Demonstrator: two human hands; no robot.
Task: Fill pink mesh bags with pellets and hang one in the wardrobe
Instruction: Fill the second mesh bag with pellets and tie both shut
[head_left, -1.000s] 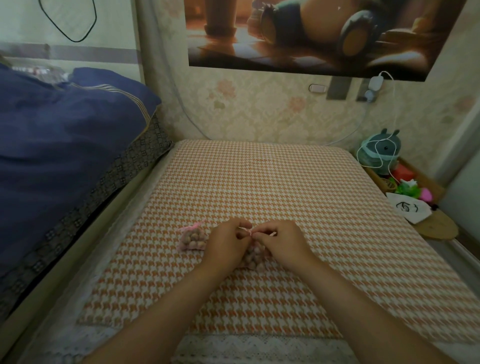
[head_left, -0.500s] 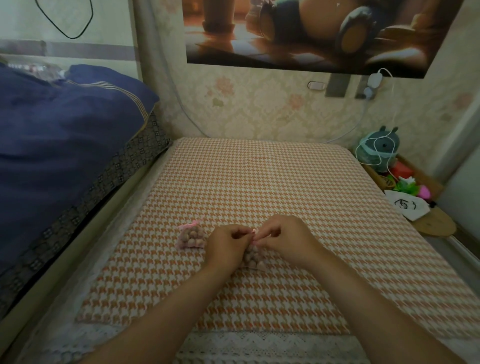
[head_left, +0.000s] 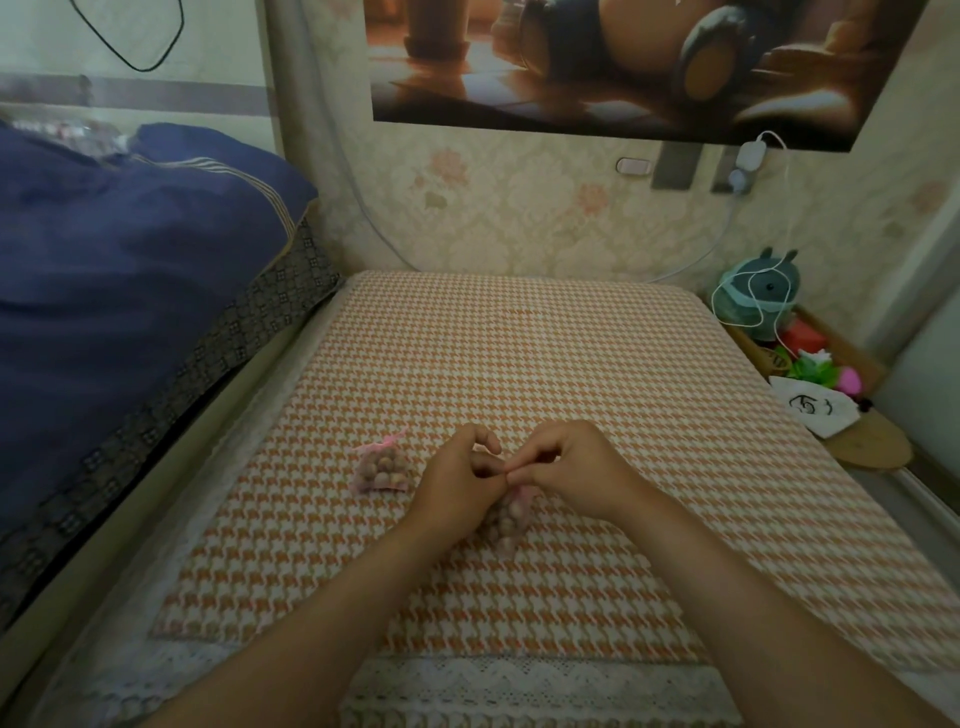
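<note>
an orange houndstooth cloth (head_left: 519, 364) covers the table before us. our left hand (head_left: 457, 483) and right hand (head_left: 576, 467) meet fingertip to fingertip, both pinched on the neck of a filled pink mesh bag (head_left: 506, 519). a second filled bag (head_left: 382, 467) lies closed just left of our hands.

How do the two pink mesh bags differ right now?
The left bag lies free on the houndstooth cloth, untouched, its top already tied; the bag under the hands is pinched at its neck by both the left hand and right hand. The left bag shows whole; the other is partly hidden. Both are pink mesh holding tan pellets.
</note>
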